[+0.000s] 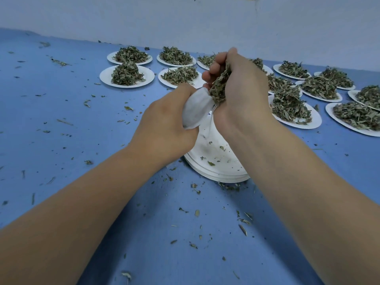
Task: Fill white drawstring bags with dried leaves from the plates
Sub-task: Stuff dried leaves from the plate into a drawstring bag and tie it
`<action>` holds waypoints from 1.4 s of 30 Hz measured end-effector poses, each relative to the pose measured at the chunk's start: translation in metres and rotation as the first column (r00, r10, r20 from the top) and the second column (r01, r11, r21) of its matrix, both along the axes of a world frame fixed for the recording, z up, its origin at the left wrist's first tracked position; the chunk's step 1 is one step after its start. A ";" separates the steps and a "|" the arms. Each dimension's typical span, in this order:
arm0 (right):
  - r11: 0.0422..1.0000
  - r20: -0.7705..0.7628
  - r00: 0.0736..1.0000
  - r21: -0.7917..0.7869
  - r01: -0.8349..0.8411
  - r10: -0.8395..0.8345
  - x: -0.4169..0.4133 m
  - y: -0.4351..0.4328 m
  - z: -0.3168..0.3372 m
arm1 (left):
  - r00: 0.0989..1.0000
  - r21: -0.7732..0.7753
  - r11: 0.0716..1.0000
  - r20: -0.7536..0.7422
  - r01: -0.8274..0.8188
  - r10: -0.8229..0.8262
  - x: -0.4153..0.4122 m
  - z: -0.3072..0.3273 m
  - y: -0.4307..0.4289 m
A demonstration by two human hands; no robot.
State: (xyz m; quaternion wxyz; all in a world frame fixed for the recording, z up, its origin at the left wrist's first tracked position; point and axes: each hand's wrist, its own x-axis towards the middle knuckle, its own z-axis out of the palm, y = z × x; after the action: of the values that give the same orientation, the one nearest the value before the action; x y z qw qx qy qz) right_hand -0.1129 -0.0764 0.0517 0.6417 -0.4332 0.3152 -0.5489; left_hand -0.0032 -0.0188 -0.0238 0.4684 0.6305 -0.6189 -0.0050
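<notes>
Over blue table (82, 140), left hand (164, 122) grips bag (197, 110) tilted mouth-up; right hand (240, 83) clutches leaves (219, 87).

We see soft, matt white cloth in the bag (196, 112) under the fingers of our left hand (164, 124), dry crinkled leaves (219, 87) inside the fingers of our right hand (240, 89), and below both, matt white paper plates (216, 169) on a smooth, matt blue tabletop (82, 130).

Hands: two, a left hand (164, 122) and a right hand (242, 87).
Bags: one white drawstring bag (197, 112).
Heaped plates (104, 76): thirteen in view, each with one pile of dried leaves (126, 76); several are partly hidden behind the hands.
Near-bare plates: one stack (216, 173), too tight to count.
</notes>
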 end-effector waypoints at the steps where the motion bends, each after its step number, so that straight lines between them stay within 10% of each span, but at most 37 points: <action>1: 1.000 -0.014 1.000 -0.017 0.006 -0.007 0.000 0.001 0.000 | 1.000 -0.006 1.000 -0.014 0.008 -0.008 -0.001 0.000 0.000; 26: 0.912 -0.377 0.925 -0.364 -0.190 0.042 -0.009 0.017 -0.018 | 0.961 0.006 0.996 -0.263 0.091 -0.086 -0.020 0.027 0.006; 34: 0.773 -0.547 0.800 -0.609 -0.178 -0.247 -0.036 0.005 -0.031 | 0.983 0.053 0.997 -0.177 -0.049 0.058 -0.016 0.021 0.002; 42: 0.821 -0.540 0.841 -0.474 -0.318 0.014 -0.065 -0.001 -0.032 | 0.967 0.100 0.978 0.202 -0.181 0.158 -0.016 0.023 0.008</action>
State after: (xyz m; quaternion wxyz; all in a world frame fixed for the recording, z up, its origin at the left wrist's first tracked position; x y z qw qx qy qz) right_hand -0.1780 -0.0773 0.0202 0.4302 -0.7547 0.2639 -0.4191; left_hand -0.0194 -0.0108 -0.0009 0.3672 0.7052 -0.6036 0.0598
